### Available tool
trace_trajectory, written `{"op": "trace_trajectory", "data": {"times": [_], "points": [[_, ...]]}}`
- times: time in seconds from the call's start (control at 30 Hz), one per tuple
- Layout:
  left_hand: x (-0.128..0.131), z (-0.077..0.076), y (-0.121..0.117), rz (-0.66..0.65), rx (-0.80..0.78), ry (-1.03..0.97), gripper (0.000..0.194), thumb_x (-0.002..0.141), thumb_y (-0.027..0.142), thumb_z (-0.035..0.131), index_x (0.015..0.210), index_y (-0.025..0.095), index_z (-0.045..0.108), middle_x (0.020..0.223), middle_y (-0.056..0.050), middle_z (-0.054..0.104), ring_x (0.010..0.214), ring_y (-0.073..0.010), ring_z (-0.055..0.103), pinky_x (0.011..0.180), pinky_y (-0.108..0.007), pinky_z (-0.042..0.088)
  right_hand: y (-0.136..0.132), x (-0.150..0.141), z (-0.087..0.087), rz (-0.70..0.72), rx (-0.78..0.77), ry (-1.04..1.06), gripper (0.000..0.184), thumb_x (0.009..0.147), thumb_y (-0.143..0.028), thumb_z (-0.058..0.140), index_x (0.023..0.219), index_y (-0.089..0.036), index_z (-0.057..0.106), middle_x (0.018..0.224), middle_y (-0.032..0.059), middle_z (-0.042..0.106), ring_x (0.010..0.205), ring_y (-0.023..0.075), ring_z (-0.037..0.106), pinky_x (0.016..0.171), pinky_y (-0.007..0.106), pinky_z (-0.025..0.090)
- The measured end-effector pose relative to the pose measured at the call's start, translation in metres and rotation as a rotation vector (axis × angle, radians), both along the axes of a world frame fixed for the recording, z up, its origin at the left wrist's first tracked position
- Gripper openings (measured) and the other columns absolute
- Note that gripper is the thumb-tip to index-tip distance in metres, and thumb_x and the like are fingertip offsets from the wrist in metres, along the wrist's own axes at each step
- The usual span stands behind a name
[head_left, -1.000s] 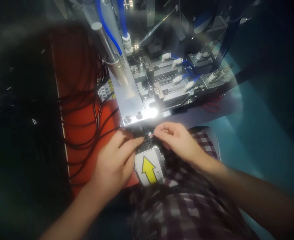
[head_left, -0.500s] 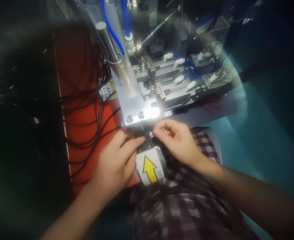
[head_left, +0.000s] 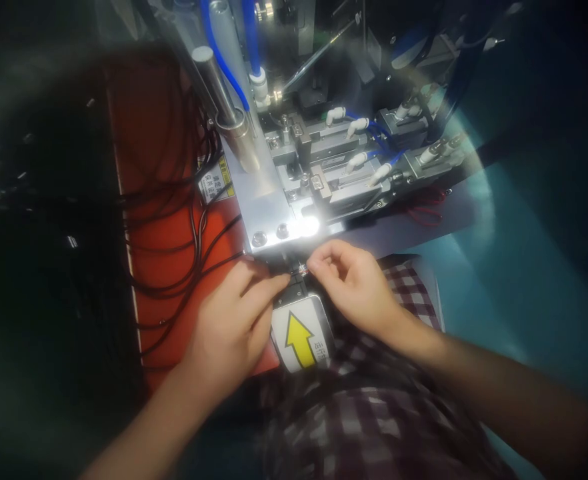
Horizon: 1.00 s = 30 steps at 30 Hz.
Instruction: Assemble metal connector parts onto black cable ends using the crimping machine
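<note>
While the left hand [head_left: 231, 320] hides its grip, the right hand [head_left: 357, 287], pinched beside a small part [head_left: 303, 269], shifted slightly.

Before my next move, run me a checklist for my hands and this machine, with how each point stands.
1. Both hands at the small part: ok, left hand and right hand have fingertips close on either side.
2. Small part gripped firmly: cannot tell, it is too small and blurred.
3. Right hand's fingers out from under the metal plate: ok, they are in front of its edge, but close.
4. Black cables away from left hand: not ok, one runs right up near its fingers.
5. Arrow label uncovered: ok, the yellow arrow shows whole.
</note>
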<state>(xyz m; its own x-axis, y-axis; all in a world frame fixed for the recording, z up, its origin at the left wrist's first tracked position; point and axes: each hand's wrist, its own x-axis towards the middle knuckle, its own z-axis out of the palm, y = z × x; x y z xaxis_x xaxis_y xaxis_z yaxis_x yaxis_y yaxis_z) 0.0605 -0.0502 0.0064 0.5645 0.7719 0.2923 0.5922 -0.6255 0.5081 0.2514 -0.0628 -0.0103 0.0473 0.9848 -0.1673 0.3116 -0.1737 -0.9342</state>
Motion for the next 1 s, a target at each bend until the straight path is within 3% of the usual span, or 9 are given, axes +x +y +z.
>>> {"op": "trace_trajectory", "data": {"times": [0.1,0.27,0.5,0.77,1.0], "points": [[-0.0013,0.0005,0.0005,-0.017,0.003,0.04,0.027,0.09,0.006,0.047,0.109,0.017,0.063,0.092,-0.004,0.058,0.084,-0.0134,0.058,0.069,-0.023,0.049,0.0008,0.0007,0.0011,0.009,0.042,-0.074,0.012,0.086,-0.025,0.057,0.078,-0.018,0.062,0.071,0.0018,0.064,0.063,0.0141,0.056,0.061,0.028,0.046],[-0.0028,0.001,0.0023,-0.077,0.031,0.118,0.032,0.091,0.007,0.044,0.116,0.013,0.063,0.095,-0.008,0.06,0.087,-0.017,0.059,0.069,-0.026,0.05,0.0059,0.002,0.0012,0.005,-0.099,0.121,0.013,0.084,-0.027,0.06,0.077,-0.016,0.062,0.076,0.0036,0.065,0.07,0.0159,0.06,0.065,0.028,0.049],[-0.0012,0.0048,0.0019,-0.091,0.029,0.174,0.034,0.09,0.007,0.043,0.116,0.011,0.063,0.094,-0.009,0.058,0.083,-0.018,0.059,0.064,-0.026,0.049,0.0037,0.003,-0.002,0.017,-0.073,0.134,0.012,0.085,-0.027,0.058,0.079,-0.017,0.061,0.076,0.0025,0.063,0.07,0.0148,0.059,0.065,0.028,0.049],[0.0001,0.0058,0.0012,-0.079,0.026,0.214,0.04,0.086,0.006,0.041,0.119,0.014,0.061,0.089,-0.006,0.053,0.077,-0.0162,0.057,0.058,-0.024,0.047,0.0022,0.0044,-0.0055,0.041,-0.01,0.083,0.012,0.088,-0.028,0.056,0.081,-0.018,0.06,0.074,0.0016,0.064,0.069,0.0149,0.059,0.061,0.026,0.047],[0.0019,0.0082,0.0018,-0.09,0.037,0.261,0.041,0.088,0.012,0.04,0.123,0.015,0.061,0.086,-0.006,0.049,0.068,-0.0154,0.053,0.052,-0.024,0.044,0.0033,0.0015,0.0023,0.047,0.034,-0.093,0.013,0.087,-0.023,0.054,0.076,-0.017,0.059,0.065,-0.0008,0.061,0.058,0.0118,0.055,0.055,0.025,0.042]]}}
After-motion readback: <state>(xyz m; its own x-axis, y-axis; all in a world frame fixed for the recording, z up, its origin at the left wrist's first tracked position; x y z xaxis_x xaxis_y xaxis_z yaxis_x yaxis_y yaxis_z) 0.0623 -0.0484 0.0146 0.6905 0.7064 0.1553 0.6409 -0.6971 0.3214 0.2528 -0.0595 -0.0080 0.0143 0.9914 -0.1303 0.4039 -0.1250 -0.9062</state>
